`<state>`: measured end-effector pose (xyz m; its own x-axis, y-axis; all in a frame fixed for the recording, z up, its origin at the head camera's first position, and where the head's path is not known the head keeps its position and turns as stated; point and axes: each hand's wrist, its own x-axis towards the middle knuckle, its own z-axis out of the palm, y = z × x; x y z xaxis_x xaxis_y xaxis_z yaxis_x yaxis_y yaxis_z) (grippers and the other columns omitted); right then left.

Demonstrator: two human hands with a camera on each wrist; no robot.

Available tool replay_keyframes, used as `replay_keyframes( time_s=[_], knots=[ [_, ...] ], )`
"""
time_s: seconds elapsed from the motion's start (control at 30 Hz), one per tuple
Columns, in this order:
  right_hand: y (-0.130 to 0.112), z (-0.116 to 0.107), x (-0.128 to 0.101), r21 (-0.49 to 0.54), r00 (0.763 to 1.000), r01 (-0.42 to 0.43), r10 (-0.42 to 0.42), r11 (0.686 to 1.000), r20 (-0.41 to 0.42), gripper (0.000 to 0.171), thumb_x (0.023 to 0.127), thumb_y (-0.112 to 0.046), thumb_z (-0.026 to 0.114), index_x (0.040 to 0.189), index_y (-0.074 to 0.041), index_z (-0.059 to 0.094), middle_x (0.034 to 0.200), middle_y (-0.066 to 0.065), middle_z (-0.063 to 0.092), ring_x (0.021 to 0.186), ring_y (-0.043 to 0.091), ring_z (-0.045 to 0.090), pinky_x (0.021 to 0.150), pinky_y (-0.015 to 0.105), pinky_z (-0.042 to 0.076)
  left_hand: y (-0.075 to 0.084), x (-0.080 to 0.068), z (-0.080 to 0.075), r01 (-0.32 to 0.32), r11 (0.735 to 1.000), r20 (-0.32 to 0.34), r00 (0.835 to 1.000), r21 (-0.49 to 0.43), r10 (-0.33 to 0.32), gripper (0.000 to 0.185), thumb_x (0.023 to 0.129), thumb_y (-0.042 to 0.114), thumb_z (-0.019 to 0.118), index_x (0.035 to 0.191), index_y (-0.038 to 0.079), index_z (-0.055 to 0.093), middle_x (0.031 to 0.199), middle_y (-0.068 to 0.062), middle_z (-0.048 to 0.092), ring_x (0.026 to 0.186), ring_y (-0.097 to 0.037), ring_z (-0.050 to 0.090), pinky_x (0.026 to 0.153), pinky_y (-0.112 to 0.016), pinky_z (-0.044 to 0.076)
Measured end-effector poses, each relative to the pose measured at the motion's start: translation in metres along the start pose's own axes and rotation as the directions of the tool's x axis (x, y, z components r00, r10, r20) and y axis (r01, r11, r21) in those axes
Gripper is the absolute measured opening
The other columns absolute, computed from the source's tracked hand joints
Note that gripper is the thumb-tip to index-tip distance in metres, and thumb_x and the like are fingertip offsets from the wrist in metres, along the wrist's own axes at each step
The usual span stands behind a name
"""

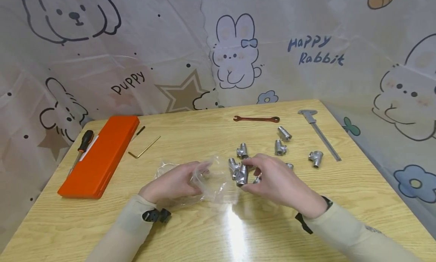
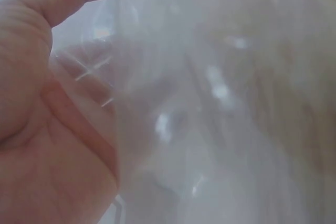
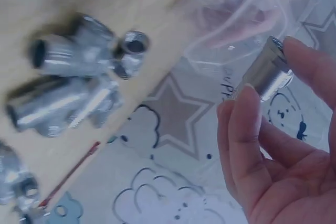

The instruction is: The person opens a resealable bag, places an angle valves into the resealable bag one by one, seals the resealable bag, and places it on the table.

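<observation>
My right hand (image 1: 277,180) pinches a shiny metal tee pipe fitting (image 1: 241,176) between thumb and fingertips. In the right wrist view the same fitting (image 3: 264,72) is tilted, clear of the table. My left hand (image 1: 175,180) holds a clear plastic bag (image 1: 218,184) to the left of it, the bag's mouth spread toward the fitting. Close up in the left wrist view, the bag's film (image 2: 210,108) hides part of the fingers. Several more metal fittings (image 3: 73,53) lie grouped around and behind my right hand, some partly covered by it.
An orange case (image 1: 100,158) lies on the left with a screwdriver (image 1: 83,144) beside it. Near it are a hex key (image 1: 144,148) and a small dark-handled tool (image 1: 139,131). A reddish wrench (image 1: 257,119) lies at the back; a caliper (image 1: 321,135) lies at the right.
</observation>
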<state>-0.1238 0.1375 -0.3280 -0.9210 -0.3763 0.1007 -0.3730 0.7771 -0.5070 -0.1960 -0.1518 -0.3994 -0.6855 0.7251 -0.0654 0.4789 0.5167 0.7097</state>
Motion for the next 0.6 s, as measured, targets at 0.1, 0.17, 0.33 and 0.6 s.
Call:
replay_keyframes(
  time_s=[0.1, 0.17, 0.33, 0.6],
  knots=[
    [-0.008, 0.000, 0.012, 0.005, 0.999, 0.044, -0.044, 0.999, 0.019, 0.062, 0.072, -0.024, 0.089, 0.126, -0.004, 0.066, 0.101, -0.001, 0.067, 0.083, 0.012, 0.059, 0.069, 0.026, 0.051, 0.000, 0.000, -0.001, -0.001, 1.000, 0.003, 1.000, -0.008, 0.001, 0.086, 0.080, 0.005, 0.079, 0.154, 0.014, 0.036, 0.136, -0.005, 0.058, 0.113, -0.015, 0.060, 0.091, -0.030, 0.051],
    [-0.013, 0.003, 0.021, 0.010, 0.997, 0.057, -0.057, 0.998, 0.051, 0.062, 0.072, -0.024, 0.088, 0.126, -0.005, 0.065, 0.103, 0.000, 0.067, 0.082, 0.011, 0.058, 0.070, 0.026, 0.051, 0.000, -0.001, -0.001, 0.000, 1.000, 0.005, 1.000, -0.011, 0.000, 0.086, 0.080, 0.005, 0.079, 0.154, 0.015, 0.036, 0.137, -0.003, 0.057, 0.115, -0.015, 0.058, 0.093, -0.031, 0.051],
    [-0.022, 0.018, 0.041, 0.025, 0.986, 0.071, -0.074, 0.997, 0.148, 0.060, 0.071, -0.022, 0.089, 0.124, -0.004, 0.067, 0.109, 0.005, 0.069, 0.086, 0.016, 0.062, 0.076, 0.032, 0.053, 0.000, -0.002, 0.000, -0.006, 0.999, 0.026, 1.000, -0.039, 0.007, 0.088, 0.078, 0.003, 0.077, 0.154, 0.021, 0.036, 0.141, 0.001, 0.054, 0.122, -0.014, 0.053, 0.095, -0.031, 0.050],
    [-0.028, 0.038, 0.061, 0.030, 0.964, 0.039, -0.046, 0.999, 0.263, 0.054, 0.072, -0.027, 0.089, 0.120, -0.011, 0.071, 0.106, -0.002, 0.072, 0.085, 0.015, 0.065, 0.075, 0.031, 0.055, -0.001, 0.001, 0.000, -0.069, 0.996, 0.031, 0.997, -0.047, 0.070, 0.094, 0.080, 0.011, 0.081, 0.154, 0.041, 0.031, 0.143, 0.014, 0.050, 0.126, -0.009, 0.050, 0.102, -0.034, 0.045]
  ],
)
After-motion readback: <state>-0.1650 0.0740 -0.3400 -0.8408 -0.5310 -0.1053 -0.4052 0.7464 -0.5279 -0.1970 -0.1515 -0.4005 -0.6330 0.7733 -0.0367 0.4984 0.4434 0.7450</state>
